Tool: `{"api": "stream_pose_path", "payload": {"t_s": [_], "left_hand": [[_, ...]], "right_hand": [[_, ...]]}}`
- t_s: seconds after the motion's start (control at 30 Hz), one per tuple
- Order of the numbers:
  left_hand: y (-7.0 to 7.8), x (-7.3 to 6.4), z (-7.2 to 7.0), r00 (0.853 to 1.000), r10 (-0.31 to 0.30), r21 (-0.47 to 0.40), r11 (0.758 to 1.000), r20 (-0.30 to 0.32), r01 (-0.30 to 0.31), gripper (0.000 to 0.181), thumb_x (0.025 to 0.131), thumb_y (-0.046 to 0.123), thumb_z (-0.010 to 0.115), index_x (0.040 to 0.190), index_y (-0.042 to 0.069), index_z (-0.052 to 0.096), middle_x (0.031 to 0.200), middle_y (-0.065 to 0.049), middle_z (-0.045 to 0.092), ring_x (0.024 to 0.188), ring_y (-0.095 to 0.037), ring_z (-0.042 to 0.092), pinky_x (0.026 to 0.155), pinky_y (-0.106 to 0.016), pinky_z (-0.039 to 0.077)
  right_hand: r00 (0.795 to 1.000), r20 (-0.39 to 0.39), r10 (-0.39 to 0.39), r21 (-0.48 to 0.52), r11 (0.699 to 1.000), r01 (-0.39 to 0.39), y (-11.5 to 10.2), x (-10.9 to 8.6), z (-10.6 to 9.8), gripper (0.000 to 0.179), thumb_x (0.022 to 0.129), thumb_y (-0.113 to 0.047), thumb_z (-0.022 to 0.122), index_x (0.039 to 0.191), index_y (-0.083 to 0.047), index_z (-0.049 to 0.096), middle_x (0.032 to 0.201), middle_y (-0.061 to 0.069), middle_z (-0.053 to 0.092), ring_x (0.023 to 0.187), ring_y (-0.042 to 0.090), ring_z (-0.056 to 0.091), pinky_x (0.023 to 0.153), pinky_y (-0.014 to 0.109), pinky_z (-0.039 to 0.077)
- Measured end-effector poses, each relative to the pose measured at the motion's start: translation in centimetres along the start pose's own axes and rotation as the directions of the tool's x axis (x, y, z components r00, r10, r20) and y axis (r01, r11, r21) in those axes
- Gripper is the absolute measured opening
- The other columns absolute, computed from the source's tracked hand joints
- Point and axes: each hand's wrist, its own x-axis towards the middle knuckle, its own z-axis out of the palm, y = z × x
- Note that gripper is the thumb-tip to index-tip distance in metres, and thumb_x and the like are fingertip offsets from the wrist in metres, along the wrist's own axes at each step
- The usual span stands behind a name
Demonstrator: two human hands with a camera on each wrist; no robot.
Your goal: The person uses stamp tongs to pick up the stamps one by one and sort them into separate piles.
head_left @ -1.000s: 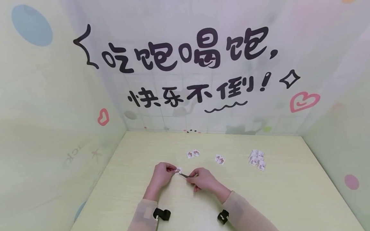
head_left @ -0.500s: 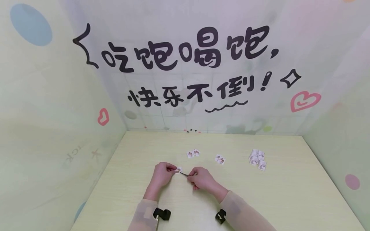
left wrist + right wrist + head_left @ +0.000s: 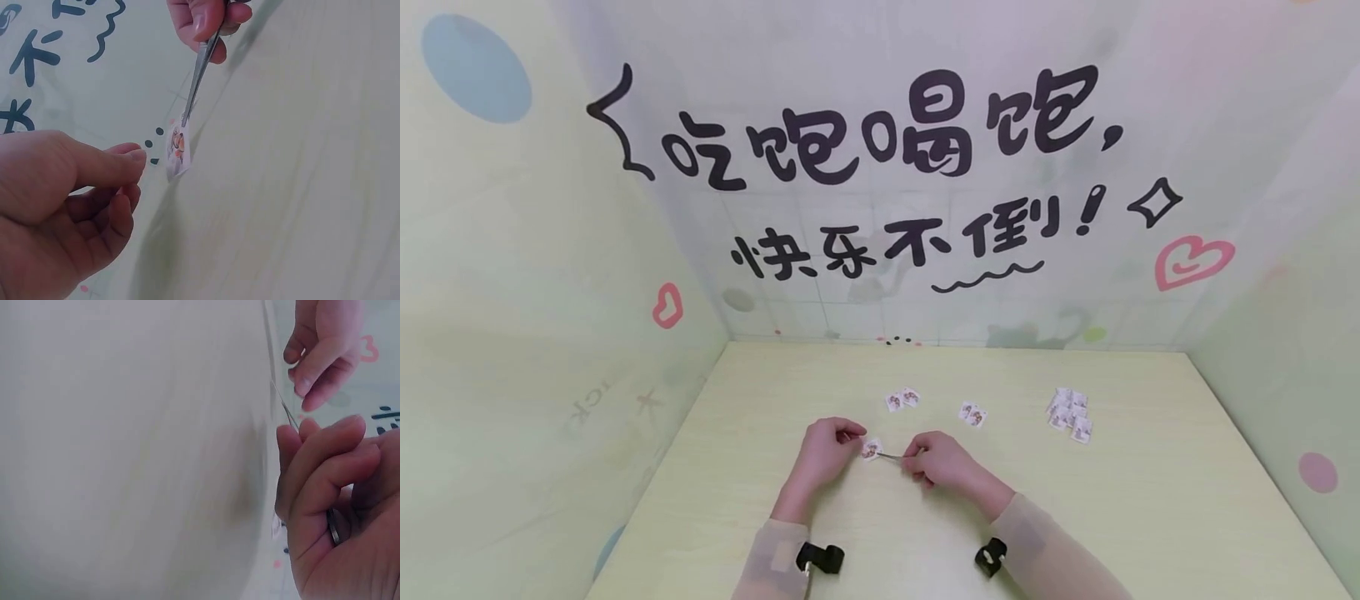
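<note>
My right hand (image 3: 942,459) grips metal tweezers (image 3: 199,81) pointing left. Their tips meet the edge of a small white square with an orange-brown picture (image 3: 179,150), which looks slightly bent and tilted in the left wrist view. Just left of that square is my left hand (image 3: 69,200), its fingers loosely curled, thumb and forefinger close together. A narrow gap separates those fingertips from the square, and nothing shows in them. In the right wrist view, the right hand's fingers (image 3: 325,469) wrap the tweezers, of which a thin tip part and a bit near the palm show.
On the pale wooden table (image 3: 1112,517), two similar picture squares (image 3: 902,399) lie beyond the hands, with another overlapping pair (image 3: 973,414) to their right. A pile of several greyish-white squares (image 3: 1069,412) sits farther right. Printed cloth walls (image 3: 880,317) enclose the back and sides.
The left fingers have come off the square they were holding. The right hand has shifted slightly right with the tweezers, and the square at their tips has moved a little right and nearer.
</note>
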Motion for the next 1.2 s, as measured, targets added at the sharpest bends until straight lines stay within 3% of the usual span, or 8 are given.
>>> {"api": "stream_pose_path", "payload": {"t_s": [0.17,0.3,0.43,0.57,1.0,1.2], "left_hand": [[1.7,-0.2,0.7,0.993,0.091,0.017,0.996,0.081,-0.093,0.013,0.093,-0.003,0.077,0.101,0.007,0.082,0.088,0.003,0.071,0.080,-0.013,0.061,0.074,-0.031,0.054],[2.8,-0.5,1.8,0.967,0.151,0.032,0.986,0.203,-0.161,0.012,0.094,-0.001,0.077,0.100,0.008,0.082,0.089,0.005,0.069,0.081,-0.011,0.061,0.075,-0.030,0.054],[3.3,-0.7,2.8,0.941,0.176,0.033,0.980,0.290,-0.194,0.011,0.094,0.001,0.078,0.098,0.010,0.083,0.089,0.007,0.070,0.081,-0.008,0.061,0.074,-0.028,0.054],[3.4,-1.0,3.5,0.929,0.163,0.029,0.983,0.333,-0.183,0.011,0.092,0.000,0.079,0.095,0.010,0.083,0.088,0.004,0.072,0.079,-0.006,0.061,0.073,-0.026,0.054],[3.4,-1.4,4.3,0.950,0.118,0.025,0.991,0.288,-0.130,0.014,0.088,-0.006,0.078,0.093,0.006,0.082,0.083,0.003,0.071,0.074,-0.008,0.062,0.069,-0.027,0.054],[3.2,-1.5,4.4,0.957,0.099,0.029,0.993,0.274,-0.111,0.015,0.087,-0.008,0.077,0.092,0.005,0.082,0.082,-0.004,0.073,0.072,-0.008,0.060,0.067,-0.026,0.054]], "right_hand": [[0.993,0.117,-0.011,-0.010,1.000,0.013,0.5,-1.3,-3.4,0.009,0.099,-0.009,0.074,0.093,-0.003,0.072,0.074,0.005,0.066,0.056,0.012,0.055,0.055,0.026,0.047],[0.981,0.190,0.032,-0.048,0.999,-0.023,0.4,-2.3,-5.7,0.007,0.098,-0.005,0.072,0.093,0.000,0.072,0.073,0.004,0.064,0.056,0.013,0.055,0.056,0.025,0.047],[0.975,0.217,0.055,-0.078,0.996,-0.039,0.4,-2.6,-6.6,0.005,0.097,-0.002,0.071,0.093,0.001,0.072,0.072,0.004,0.063,0.056,0.012,0.056,0.056,0.024,0.049],[0.975,0.211,0.064,-0.078,0.996,-0.048,0.4,-2.8,-6.5,0.006,0.097,0.000,0.070,0.091,0.001,0.072,0.071,0.003,0.062,0.056,0.012,0.056,0.056,0.024,0.049],[0.979,0.185,0.087,-0.072,0.995,-0.075,0.6,-3.0,-6.1,0.008,0.099,-0.001,0.070,0.091,0.000,0.071,0.072,0.004,0.061,0.055,0.013,0.056,0.056,0.025,0.049],[0.979,0.185,0.083,-0.058,0.996,-0.073,0.9,-3.0,-5.9,0.007,0.099,-0.001,0.071,0.092,0.000,0.071,0.072,0.005,0.062,0.056,0.013,0.056,0.057,0.025,0.052]]}}
